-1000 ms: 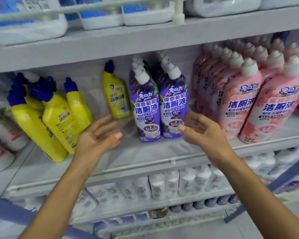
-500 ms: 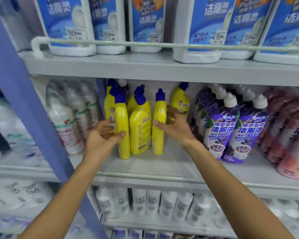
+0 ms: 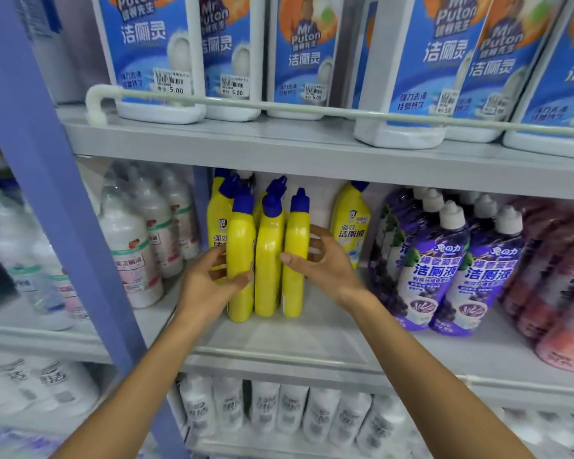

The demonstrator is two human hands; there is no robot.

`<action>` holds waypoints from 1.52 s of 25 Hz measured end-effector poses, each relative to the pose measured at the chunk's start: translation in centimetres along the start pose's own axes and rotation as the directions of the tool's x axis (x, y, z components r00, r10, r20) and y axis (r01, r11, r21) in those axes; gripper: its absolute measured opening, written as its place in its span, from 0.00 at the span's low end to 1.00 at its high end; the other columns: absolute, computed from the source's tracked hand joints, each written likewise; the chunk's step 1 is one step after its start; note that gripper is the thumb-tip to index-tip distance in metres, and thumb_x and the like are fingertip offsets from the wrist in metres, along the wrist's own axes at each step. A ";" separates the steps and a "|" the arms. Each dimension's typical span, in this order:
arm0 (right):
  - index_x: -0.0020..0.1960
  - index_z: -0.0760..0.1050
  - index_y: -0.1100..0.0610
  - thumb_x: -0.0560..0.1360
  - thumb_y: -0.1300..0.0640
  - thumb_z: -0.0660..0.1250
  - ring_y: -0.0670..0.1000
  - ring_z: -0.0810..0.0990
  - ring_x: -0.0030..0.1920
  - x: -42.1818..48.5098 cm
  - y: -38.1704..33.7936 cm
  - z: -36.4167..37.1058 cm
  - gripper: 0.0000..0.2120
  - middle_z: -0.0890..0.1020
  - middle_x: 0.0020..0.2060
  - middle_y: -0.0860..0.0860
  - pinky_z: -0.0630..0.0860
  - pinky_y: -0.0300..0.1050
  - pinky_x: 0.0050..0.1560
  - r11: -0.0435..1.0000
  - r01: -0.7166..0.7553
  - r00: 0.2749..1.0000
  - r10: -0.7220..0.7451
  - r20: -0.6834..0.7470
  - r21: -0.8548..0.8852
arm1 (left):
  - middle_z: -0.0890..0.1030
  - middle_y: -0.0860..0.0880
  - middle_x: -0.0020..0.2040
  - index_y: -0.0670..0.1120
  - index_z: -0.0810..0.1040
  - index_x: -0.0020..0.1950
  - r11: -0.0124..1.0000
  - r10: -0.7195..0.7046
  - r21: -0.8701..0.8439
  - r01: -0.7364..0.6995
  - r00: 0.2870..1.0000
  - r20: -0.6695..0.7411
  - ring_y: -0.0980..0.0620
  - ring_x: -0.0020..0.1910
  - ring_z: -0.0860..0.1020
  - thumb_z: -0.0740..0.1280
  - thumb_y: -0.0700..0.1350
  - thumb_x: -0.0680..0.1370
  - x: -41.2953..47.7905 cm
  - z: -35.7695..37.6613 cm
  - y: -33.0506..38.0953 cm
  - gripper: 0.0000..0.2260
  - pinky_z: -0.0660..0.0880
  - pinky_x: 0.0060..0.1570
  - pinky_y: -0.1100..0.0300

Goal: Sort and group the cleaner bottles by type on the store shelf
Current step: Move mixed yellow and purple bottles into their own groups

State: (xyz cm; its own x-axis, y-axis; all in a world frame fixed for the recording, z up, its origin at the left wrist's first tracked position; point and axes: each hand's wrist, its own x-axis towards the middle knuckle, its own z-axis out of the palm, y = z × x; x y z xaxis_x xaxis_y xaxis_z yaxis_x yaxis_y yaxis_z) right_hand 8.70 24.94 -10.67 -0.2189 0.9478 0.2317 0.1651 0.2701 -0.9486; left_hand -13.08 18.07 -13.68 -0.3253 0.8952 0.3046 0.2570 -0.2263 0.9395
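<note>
Several yellow cleaner bottles with blue caps stand upright at the left of the middle shelf (image 3: 312,339). Three of them form a tight front row, turned edge-on. My left hand (image 3: 206,286) grips the leftmost yellow bottle (image 3: 241,253), thumb across its front. My right hand (image 3: 325,266) holds the rightmost yellow bottle (image 3: 295,246), thumb in front and fingers behind. The middle yellow bottle (image 3: 268,260) is squeezed between them. One more yellow bottle (image 3: 350,223) stands apart at the back, label forward. Purple bottles (image 3: 421,276) are grouped to the right, with blurred pink bottles (image 3: 560,293) beyond them.
A blue upright post (image 3: 47,226) divides the shelving, with white bottles (image 3: 130,256) beside it on the left. Large white and blue jugs (image 3: 153,54) stand behind a rail (image 3: 279,107) on the shelf above. White bottles (image 3: 279,412) fill the shelf below.
My view swung left, from the purple bottles to the yellow ones. Both hands went from open to gripping the front yellow bottles. The leaning yellow bottles now stand upright and close together.
</note>
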 end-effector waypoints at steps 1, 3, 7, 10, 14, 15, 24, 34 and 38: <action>0.70 0.72 0.48 0.67 0.49 0.82 0.40 0.81 0.58 0.1 -0.1 0.5 0.35 0.81 0.59 0.41 0.82 0.40 0.54 1.000 0.008 1.000 -0.008 0.024 0.009 | 0.86 0.53 0.54 0.50 0.81 0.61 1.000 0.004 0.003 -0.004 1.000 0.000 0.56 0.52 0.84 0.79 0.40 0.71 -0.2 -0.5 -0.1 0.20 0.81 0.53 0.58; 0.71 0.71 0.48 0.68 0.51 0.82 0.40 0.82 0.57 0.6 -0.4 1.8 0.36 0.81 0.59 0.43 0.82 0.39 0.54 0.999 0.013 0.998 -0.015 0.069 0.041 | 0.86 0.57 0.53 0.52 0.81 0.62 1.000 0.011 0.019 -0.010 1.000 -0.029 0.61 0.52 0.84 0.80 0.42 0.71 -0.6 -1.8 -0.1 0.21 0.79 0.50 0.67; 0.72 0.71 0.47 0.67 0.47 0.82 0.49 0.82 0.62 1.5 -0.4 4.2 0.37 0.82 0.61 0.48 0.81 0.56 0.62 0.999 0.010 0.990 -0.017 0.141 0.053 | 0.86 0.56 0.54 0.52 0.81 0.62 0.998 0.036 0.060 -0.030 0.994 -0.106 0.60 0.52 0.83 0.79 0.44 0.73 -1.7 -3.7 -0.2 0.19 0.78 0.49 0.71; 0.72 0.72 0.47 0.67 0.44 0.82 0.46 0.80 0.64 1.7 -0.3 5.7 0.37 0.82 0.62 0.46 0.79 0.55 0.65 0.998 0.038 0.981 -0.049 0.189 0.058 | 0.85 0.54 0.56 0.52 0.80 0.64 0.995 0.049 0.093 -0.032 0.981 -0.190 0.57 0.55 0.83 0.78 0.46 0.73 -2.7 -4.4 -0.4 0.20 0.79 0.55 0.61; 0.72 0.72 0.46 0.69 0.43 0.80 0.43 0.80 0.64 2.0 -0.4 6.1 0.34 0.82 0.62 0.44 0.79 0.52 0.66 0.995 0.075 0.967 -0.087 0.240 0.058 | 0.84 0.54 0.58 0.53 0.78 0.66 0.994 0.044 0.108 -0.019 0.972 -0.229 0.55 0.57 0.82 0.78 0.48 0.73 -3.3 -4.6 -0.4 0.22 0.79 0.58 0.55; 0.71 0.73 0.46 0.69 0.43 0.80 0.43 0.80 0.63 2.0 -0.5 5.8 0.33 0.83 0.61 0.44 0.79 0.51 0.65 0.995 0.089 0.960 -0.097 0.263 0.044 | 0.84 0.53 0.58 0.52 0.78 0.66 0.994 0.034 0.105 -0.011 0.974 -0.222 0.53 0.57 0.83 0.78 0.47 0.73 -3.3 -4.6 -0.3 0.22 0.79 0.60 0.52; 0.63 0.79 0.59 0.76 0.59 0.75 0.55 0.85 0.51 8.0 -0.6 0.5 0.17 0.85 0.52 0.56 0.82 0.50 0.56 0.989 0.148 0.989 -0.148 -0.004 0.018 | 0.85 0.52 0.56 0.53 0.77 0.66 0.982 0.103 0.182 -0.046 0.943 -0.317 0.51 0.55 0.84 0.79 0.53 0.70 0.1 -5.0 6.6 0.26 0.82 0.54 0.49; 0.54 0.83 0.56 0.71 0.52 0.80 0.52 0.85 0.48 9.2 0.2 2.3 0.15 0.86 0.46 0.52 0.84 0.55 0.52 0.971 0.230 0.966 -0.219 0.141 -0.065 | 0.87 0.55 0.46 0.46 0.81 0.61 0.992 0.058 0.121 -0.024 0.956 -0.289 0.60 0.43 0.84 0.75 0.42 0.76 0.9 -4.7 6.6 0.14 0.79 0.39 0.67; 0.44 0.85 0.56 0.76 0.47 0.74 0.53 0.85 0.44 11.3 -1.4 0.7 0.12 0.87 0.40 0.52 0.81 0.61 0.54 0.973 0.231 0.961 -0.225 0.159 -0.023 | 0.87 0.55 0.47 0.49 0.81 0.61 0.990 0.056 0.141 -0.016 0.958 -0.282 0.61 0.43 0.84 0.74 0.43 0.77 0.6 -4.6 6.7 0.13 0.79 0.39 0.64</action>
State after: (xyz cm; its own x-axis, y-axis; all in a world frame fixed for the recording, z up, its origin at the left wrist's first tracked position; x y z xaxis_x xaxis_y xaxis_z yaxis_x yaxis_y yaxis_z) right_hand 5.28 35.20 -6.91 -0.4009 0.8233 0.4018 0.1319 0.4858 -0.8640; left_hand -15.71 15.37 -6.45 -0.5543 0.7363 0.3881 0.3878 -0.1841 0.9031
